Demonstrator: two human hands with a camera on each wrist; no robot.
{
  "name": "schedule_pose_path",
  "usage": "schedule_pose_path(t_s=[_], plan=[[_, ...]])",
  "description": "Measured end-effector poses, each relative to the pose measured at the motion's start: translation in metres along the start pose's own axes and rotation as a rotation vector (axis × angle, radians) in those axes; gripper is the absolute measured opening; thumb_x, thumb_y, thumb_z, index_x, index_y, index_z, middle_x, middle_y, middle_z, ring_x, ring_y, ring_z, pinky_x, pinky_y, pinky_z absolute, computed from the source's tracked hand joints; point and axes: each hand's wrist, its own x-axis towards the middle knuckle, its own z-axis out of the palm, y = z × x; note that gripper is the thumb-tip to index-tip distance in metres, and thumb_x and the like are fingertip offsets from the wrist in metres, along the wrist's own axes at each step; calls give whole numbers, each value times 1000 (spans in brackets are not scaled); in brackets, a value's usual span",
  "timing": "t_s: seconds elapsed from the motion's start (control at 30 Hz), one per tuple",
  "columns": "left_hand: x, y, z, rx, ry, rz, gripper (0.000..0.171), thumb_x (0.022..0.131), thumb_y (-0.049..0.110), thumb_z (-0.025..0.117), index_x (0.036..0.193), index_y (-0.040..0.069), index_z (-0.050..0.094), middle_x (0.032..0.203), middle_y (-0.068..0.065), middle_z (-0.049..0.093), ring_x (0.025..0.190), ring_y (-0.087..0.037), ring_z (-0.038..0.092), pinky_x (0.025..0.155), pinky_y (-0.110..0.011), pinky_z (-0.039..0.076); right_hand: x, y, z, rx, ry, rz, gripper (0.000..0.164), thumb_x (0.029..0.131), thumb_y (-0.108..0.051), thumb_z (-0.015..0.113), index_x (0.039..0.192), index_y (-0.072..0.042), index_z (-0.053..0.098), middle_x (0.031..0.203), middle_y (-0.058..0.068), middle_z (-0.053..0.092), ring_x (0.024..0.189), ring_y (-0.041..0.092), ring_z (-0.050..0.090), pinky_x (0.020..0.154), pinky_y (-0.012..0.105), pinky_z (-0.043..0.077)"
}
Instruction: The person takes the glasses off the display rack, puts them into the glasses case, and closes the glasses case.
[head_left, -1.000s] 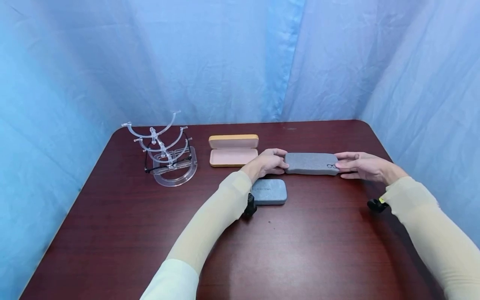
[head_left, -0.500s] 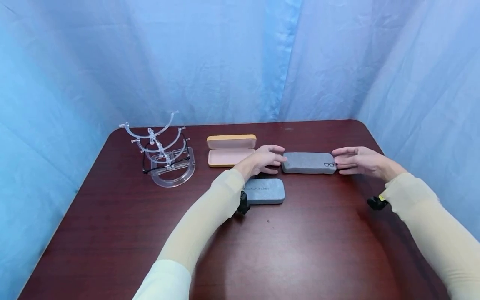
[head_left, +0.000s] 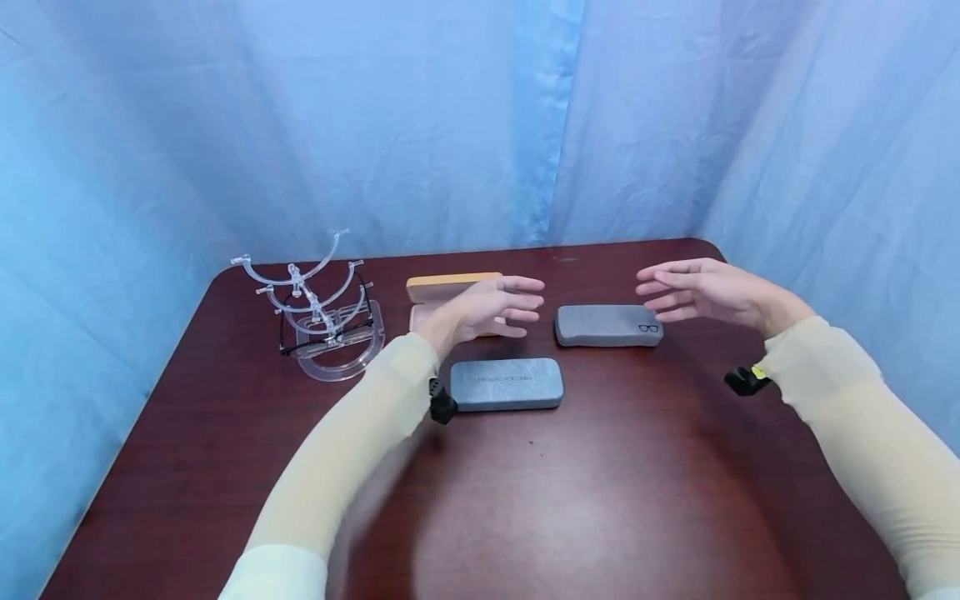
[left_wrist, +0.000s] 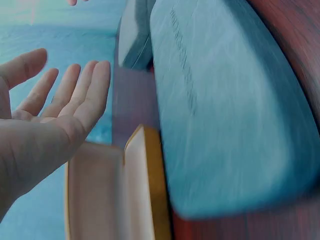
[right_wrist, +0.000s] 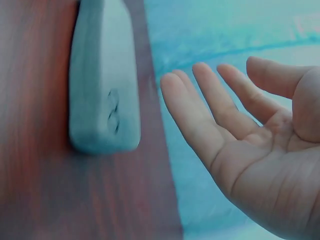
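My left hand [head_left: 487,307] is raised with its fingers spread, holding nothing, and covers part of a yellow glasses case [head_left: 453,281]. That case stands with its lid up and shows a pale pink lining. Just nearer to me lies a closed blue-grey glasses case [head_left: 507,385] with lettering on its lid; it looms large in the left wrist view. A closed grey glasses case [head_left: 607,325], marked with a small glasses drawing, rests farther right. Close by its right end my right hand [head_left: 708,293] hovers, fingers extended and nothing held; the right wrist view shows a gap between them.
A clear plastic glasses stand [head_left: 315,312] with curved tiers is at the left rear of the table, with dark-framed glasses [head_left: 283,335] on its low tier. The dark red wooden table [head_left: 600,500] reaches back to blue curtains [head_left: 420,125].
Both hands have let go of the grey glasses case and lifted away. The left hand has moved left, in front of the yellow case; the lettered case now shows in full.
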Motion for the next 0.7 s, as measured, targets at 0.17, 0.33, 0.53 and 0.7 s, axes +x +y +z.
schedule_pose_path(t_s=[0.17, 0.33, 0.53, 0.7], plan=[[-28, 11, -17, 48, 25, -4, 42, 104, 8, 56, 146, 13, 54, 141, -9, 59, 136, -34, 50, 105, -50, 48, 5, -17, 20, 0, -59, -6, 35, 107, -23, 55, 139, -11, 58, 129, 7, 67, 124, 37, 60, 101, 52, 50], [-61, 29, -34, 80, 54, 53, 42, 104, 8, 57, 146, 11, 54, 143, -13, 57, 134, -36, 52, 105, -53, 48, 13, -35, 41, -6, -42, -25, 43, 106, -25, 58, 144, -6, 52, 133, 10, 65, 125, 36, 60, 102, 50, 50], [-107, 45, -64, 133, 68, 104, 45, 104, 11, 58, 148, 9, 50, 150, -17, 49, 133, -33, 53, 105, -54, 47, 27, -54, 69, 45, -89, -101, 45, 105, -24, 59, 145, -4, 50, 138, 14, 61, 123, 33, 62, 101, 47, 51], [-145, 50, -91, 193, 35, 109, 46, 105, 16, 57, 150, 7, 47, 148, -18, 50, 131, -35, 54, 104, -54, 47, 36, -69, 93, 59, -172, -156, 44, 106, -23, 57, 145, -3, 51, 139, 16, 60, 124, 37, 60, 101, 48, 51]])
